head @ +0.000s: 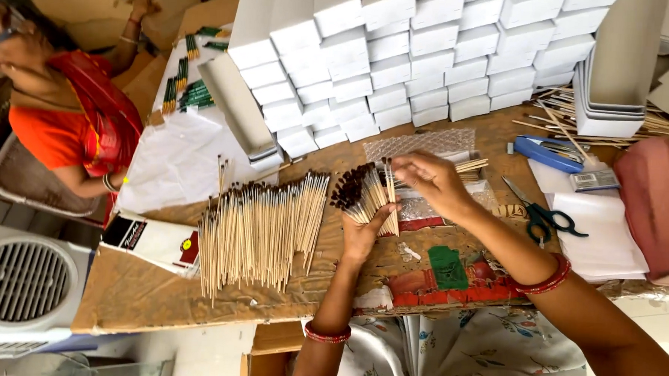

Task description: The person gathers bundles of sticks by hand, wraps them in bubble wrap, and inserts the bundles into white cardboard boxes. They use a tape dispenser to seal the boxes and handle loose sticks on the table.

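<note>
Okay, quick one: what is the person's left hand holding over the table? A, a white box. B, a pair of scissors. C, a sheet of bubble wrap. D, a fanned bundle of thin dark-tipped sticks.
D: the left hand grips a fanned bundle of sticks with dark tips, while the right hand reaches to the bundle's top; the scissors lie untouched on the table.

Loose sticks lie left of scissors.
</note>
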